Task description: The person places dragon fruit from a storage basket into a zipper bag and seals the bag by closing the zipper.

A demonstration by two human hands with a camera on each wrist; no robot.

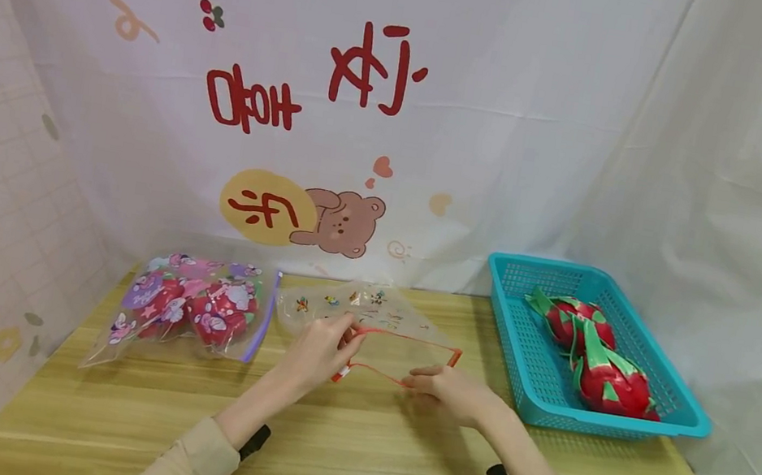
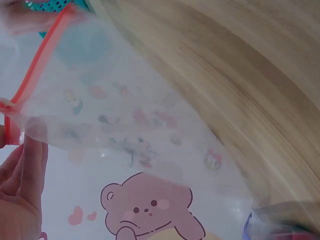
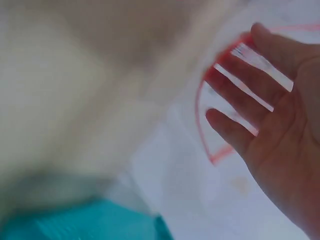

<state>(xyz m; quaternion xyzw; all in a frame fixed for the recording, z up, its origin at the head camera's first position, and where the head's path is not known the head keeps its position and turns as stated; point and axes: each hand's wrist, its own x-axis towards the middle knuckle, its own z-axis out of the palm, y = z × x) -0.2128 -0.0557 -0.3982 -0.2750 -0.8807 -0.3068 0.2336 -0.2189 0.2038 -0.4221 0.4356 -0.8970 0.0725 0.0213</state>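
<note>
A clear zip bag [image 1: 371,302] with a red zip edge and small printed figures is held up between both hands, its mouth spread wide towards me. My left hand [image 1: 320,347] pinches the mouth at its left side, and in the left wrist view the fingers of that hand [image 2: 27,185] stand behind the film. At the near rim of the mouth, my right hand [image 1: 457,395] grips the red edge between thumb and fingertips. The right wrist view shows this hand [image 3: 280,110] with its other fingers spread along the edge. No contents show inside the bag.
To the left lies a printed bag [image 1: 221,316] with a purple zip and red fruit inside. A turquoise basket [image 1: 515,348] at the right holds dragon fruits [image 1: 613,387]. All stand on a wooden table [image 1: 347,462], with a printed white curtain [image 1: 478,178] behind.
</note>
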